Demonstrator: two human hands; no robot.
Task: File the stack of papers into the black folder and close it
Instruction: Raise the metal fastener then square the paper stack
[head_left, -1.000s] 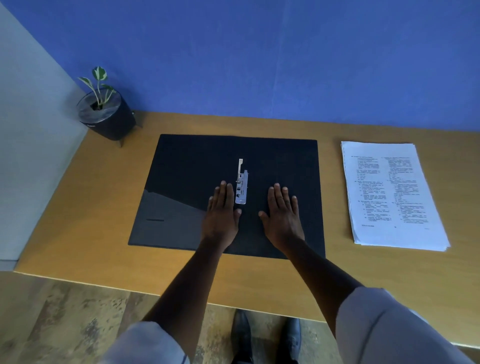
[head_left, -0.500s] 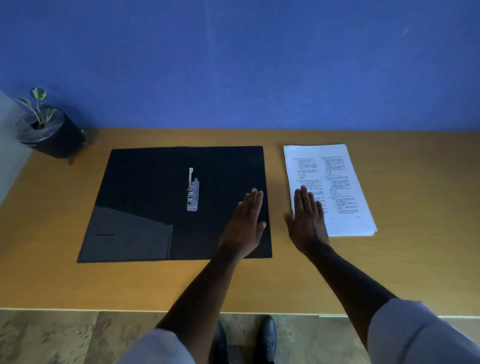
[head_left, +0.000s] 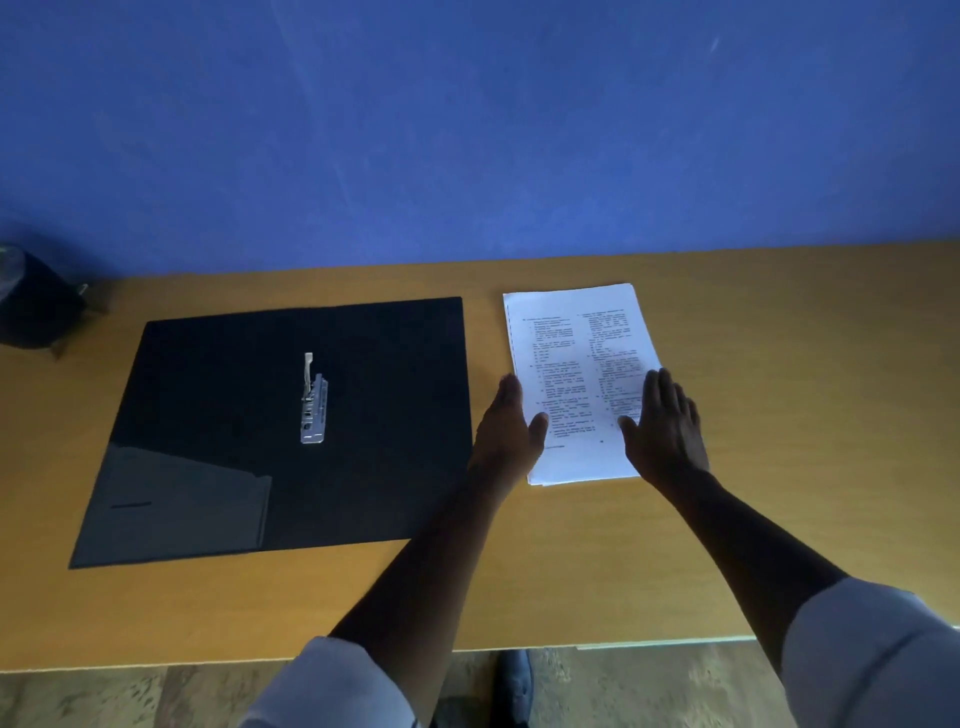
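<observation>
We see the black folder (head_left: 291, 426) lying open and flat on the wooden desk (head_left: 779, 415), its metal clip (head_left: 313, 402) in the middle and a pocket flap at its near left corner. Just to its right, apart from it, the stack of papers (head_left: 576, 364) lies on the desk, printed side up; the print is too small and blurred for us to read. Our left hand (head_left: 511, 431) stands on edge against the stack's left side, thumb lying on the top sheet, fingers straight. Our right hand (head_left: 665, 426) lies spread and open over the stack's right edge, hiding the near right corner. Neither hand grips anything that we can make out. At far left a dark pot (head_left: 31, 306) is cut off by the frame, dim and hard to read.
</observation>
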